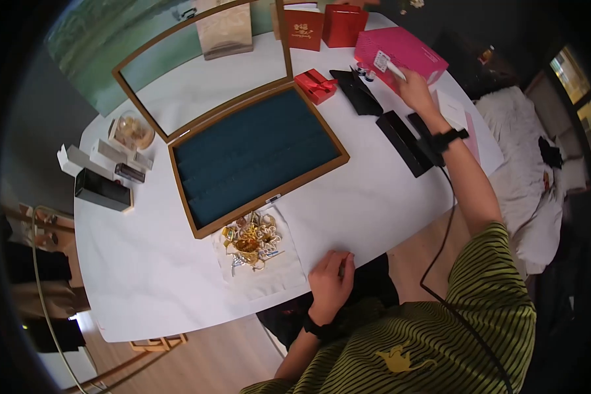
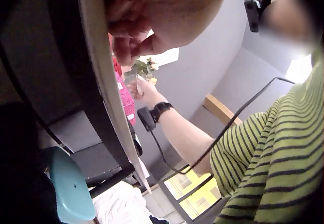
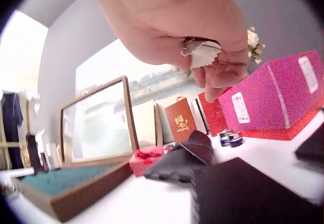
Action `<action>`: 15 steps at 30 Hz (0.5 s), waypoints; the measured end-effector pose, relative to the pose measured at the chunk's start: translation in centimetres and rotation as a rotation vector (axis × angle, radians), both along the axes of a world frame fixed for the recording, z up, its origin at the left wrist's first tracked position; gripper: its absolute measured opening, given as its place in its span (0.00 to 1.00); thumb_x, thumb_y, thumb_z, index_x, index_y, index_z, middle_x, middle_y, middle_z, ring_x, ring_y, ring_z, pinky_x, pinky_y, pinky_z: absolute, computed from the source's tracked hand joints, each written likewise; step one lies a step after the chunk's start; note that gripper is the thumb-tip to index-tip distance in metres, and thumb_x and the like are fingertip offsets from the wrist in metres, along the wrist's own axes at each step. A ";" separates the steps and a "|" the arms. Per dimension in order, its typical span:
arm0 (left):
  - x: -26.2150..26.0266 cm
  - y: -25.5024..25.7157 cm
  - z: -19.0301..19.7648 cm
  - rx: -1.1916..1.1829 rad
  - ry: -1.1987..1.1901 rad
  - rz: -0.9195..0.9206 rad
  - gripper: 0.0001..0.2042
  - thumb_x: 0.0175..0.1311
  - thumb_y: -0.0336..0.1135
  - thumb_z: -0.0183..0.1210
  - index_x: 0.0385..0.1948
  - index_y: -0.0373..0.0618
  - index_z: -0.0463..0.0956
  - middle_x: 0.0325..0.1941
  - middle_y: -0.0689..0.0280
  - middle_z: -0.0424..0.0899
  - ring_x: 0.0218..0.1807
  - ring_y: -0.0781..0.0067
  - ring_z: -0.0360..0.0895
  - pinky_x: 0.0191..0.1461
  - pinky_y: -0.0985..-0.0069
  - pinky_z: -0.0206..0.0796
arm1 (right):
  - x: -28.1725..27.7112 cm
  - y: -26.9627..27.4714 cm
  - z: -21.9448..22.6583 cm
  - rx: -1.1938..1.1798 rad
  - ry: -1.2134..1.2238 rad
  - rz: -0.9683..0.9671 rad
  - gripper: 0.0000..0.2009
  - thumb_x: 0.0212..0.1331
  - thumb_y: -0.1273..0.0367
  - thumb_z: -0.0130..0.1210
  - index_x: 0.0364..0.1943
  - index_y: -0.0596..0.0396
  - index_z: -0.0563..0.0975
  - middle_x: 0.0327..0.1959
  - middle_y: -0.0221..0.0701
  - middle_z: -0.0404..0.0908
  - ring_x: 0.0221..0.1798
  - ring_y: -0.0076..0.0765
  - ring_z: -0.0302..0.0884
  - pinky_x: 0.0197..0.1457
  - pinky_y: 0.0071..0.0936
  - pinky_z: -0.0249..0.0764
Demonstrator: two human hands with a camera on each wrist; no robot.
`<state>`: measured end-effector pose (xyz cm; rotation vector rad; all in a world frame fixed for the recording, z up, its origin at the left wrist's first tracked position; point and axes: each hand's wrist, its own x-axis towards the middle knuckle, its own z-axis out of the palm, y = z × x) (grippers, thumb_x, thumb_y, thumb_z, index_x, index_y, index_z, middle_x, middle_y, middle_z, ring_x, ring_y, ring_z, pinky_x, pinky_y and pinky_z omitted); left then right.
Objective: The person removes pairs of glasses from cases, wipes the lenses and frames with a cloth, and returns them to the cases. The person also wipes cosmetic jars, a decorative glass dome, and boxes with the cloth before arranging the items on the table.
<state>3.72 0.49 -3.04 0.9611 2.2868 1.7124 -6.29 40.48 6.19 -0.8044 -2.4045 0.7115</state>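
Observation:
My right hand [image 1: 414,90] is raised over the far right of the table beside a pink box [image 1: 407,49]. It grips a small white strip [image 1: 394,70]; in the right wrist view the white strip [image 3: 205,54] shows a ragged, paper-like end poking out of the curled fingers. At the table's front edge rests my left hand [image 1: 331,279], fingers loosely bent and nothing in them. Left of it, a pile of gold and silver jewellery [image 1: 251,241] lies on a white cloth [image 1: 269,279]. A wooden display case [image 1: 338,157] with a dark teal lining stands with its glass lid raised.
A black pouch [image 1: 358,92], a red gift box [image 1: 315,87] and an open black box [image 1: 400,143] lie near my right arm. Red paper bags [image 1: 343,26] stand behind. Several small boxes [image 1: 102,190] are at the left. A cable [image 1: 448,230] hangs from my right wrist.

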 end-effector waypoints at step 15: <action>-1.8 6.8 5.7 -0.189 0.224 -0.259 0.21 0.58 0.34 0.61 0.51 0.39 0.66 0.50 0.55 0.73 0.39 0.63 0.79 0.35 0.71 0.71 | 14.8 -10.6 -2.9 0.216 -0.414 0.195 0.27 0.54 0.74 0.52 0.61 0.59 0.63 0.57 0.52 0.67 0.56 0.59 0.68 0.60 0.40 0.66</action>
